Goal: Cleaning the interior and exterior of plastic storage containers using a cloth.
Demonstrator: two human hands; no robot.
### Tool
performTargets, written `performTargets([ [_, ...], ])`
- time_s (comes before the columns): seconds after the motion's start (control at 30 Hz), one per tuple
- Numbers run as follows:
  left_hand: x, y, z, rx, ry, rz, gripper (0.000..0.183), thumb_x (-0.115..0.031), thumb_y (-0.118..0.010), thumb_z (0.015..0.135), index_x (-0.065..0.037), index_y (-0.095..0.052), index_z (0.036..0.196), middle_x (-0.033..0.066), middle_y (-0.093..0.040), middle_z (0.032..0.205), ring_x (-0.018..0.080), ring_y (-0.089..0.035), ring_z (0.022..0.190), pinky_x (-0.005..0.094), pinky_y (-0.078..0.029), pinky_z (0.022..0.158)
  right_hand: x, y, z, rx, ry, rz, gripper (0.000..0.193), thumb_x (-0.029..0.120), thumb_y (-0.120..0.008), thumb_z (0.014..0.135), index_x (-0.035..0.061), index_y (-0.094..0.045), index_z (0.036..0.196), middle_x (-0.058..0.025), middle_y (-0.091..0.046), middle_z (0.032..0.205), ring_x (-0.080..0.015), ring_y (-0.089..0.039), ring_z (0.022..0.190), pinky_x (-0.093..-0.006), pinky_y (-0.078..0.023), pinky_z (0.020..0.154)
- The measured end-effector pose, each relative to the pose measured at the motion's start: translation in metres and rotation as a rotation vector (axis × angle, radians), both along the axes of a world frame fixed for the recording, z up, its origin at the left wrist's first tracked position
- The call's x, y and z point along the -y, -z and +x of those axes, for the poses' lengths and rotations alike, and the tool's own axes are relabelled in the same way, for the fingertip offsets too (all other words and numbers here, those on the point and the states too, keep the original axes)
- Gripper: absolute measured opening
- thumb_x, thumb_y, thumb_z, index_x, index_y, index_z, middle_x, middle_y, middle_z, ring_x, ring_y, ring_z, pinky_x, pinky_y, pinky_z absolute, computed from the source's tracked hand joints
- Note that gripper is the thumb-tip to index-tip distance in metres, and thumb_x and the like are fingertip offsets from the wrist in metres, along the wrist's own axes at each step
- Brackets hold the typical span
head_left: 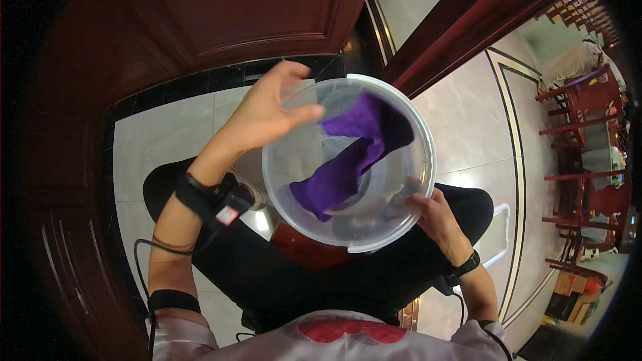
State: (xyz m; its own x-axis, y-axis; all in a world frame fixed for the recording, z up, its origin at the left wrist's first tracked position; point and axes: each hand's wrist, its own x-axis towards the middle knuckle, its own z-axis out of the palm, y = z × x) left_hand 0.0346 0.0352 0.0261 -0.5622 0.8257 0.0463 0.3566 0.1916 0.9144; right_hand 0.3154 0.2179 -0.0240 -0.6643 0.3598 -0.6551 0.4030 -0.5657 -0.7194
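right hand (436,217) gripped clear tub (348,160), fingers curled on rim; left hand (264,113) hovered, fingers spread, above purple cloth (354,153).

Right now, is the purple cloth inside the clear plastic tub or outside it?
Inside. The purple cloth lies crumpled within the rim of the clear tub. The right hand grips the tub's edge; the left hand is open above it.

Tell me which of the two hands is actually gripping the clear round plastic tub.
The right hand grips the clear round plastic tub at its lower right rim. The left hand hangs open over the tub's upper left edge, fingers spread, near the purple cloth inside.
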Motion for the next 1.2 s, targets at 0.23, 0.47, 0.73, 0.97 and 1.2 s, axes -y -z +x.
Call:
performTargets([
  [0.23,0.011,0.050,-0.026,-0.085,-0.006,-0.588,0.037,-0.017,-0.065,0.070,0.000,-0.052,0.100,0.0143,-0.057,0.097,0.0260,-0.055,0.088,0.0351,-0.043,0.076,-0.003,-0.002,-0.005,-0.034,-0.079,0.105,0.050,0.002,-0.047,0.081,-0.0098,-0.028,0.126,-0.0172,-0.056,0.099,-0.0234,-0.059,0.083,-0.0307,-0.049,0.077],
  [0.47,-0.001,0.072,0.003,0.518,-0.239,-0.189,0.017,0.005,-0.049,0.062,-0.003,-0.053,0.075,0.0004,-0.049,0.066,0.0101,-0.048,0.064,0.0247,-0.039,0.055,-0.025,0.019,-0.005,-0.042,-0.098,-0.049,0.054,0.005,-0.049,0.084,-0.0053,-0.022,0.130,-0.0181,-0.057,0.096,-0.0265,-0.059,0.084,-0.0319,-0.049,0.077],
  [0.73,0.011,0.083,0.041,0.508,-0.307,0.022,0.028,0.012,-0.045,0.060,0.003,-0.050,0.087,0.0134,-0.050,0.115,0.0141,-0.052,0.091,0.0224,-0.040,0.073,0.021,-0.008,-0.086,-0.123,-0.585,0.793,0.040,0.011,-0.061,0.078,0.0012,-0.045,0.113,-0.0132,-0.054,0.105,-0.0194,-0.053,0.098,-0.0289,-0.045,0.081],
  [0.97,-0.007,0.037,0.064,0.431,-0.079,0.102,0.022,0.015,-0.043,0.058,-0.002,-0.038,0.071,0.0153,-0.037,0.133,0.0111,-0.046,0.098,0.0199,-0.037,0.072,0.017,0.219,-0.196,0.320,-0.409,1.097,0.034,0.015,-0.058,0.075,-0.0056,-0.051,0.102,-0.0159,-0.059,0.091,-0.0275,-0.060,0.084,-0.0373,-0.049,0.072],
  [1.2,-0.002,0.018,0.066,0.580,0.088,0.129,0.023,0.014,-0.041,0.057,-0.002,-0.037,0.072,0.0158,-0.027,0.138,0.0184,-0.022,0.128,0.0243,-0.025,0.094,-0.003,0.225,-0.223,0.442,-0.353,1.219,0.029,0.014,-0.056,0.077,-0.0045,-0.054,0.099,-0.0123,-0.061,0.085,-0.0273,-0.061,0.080,-0.0389,-0.050,0.067],
])
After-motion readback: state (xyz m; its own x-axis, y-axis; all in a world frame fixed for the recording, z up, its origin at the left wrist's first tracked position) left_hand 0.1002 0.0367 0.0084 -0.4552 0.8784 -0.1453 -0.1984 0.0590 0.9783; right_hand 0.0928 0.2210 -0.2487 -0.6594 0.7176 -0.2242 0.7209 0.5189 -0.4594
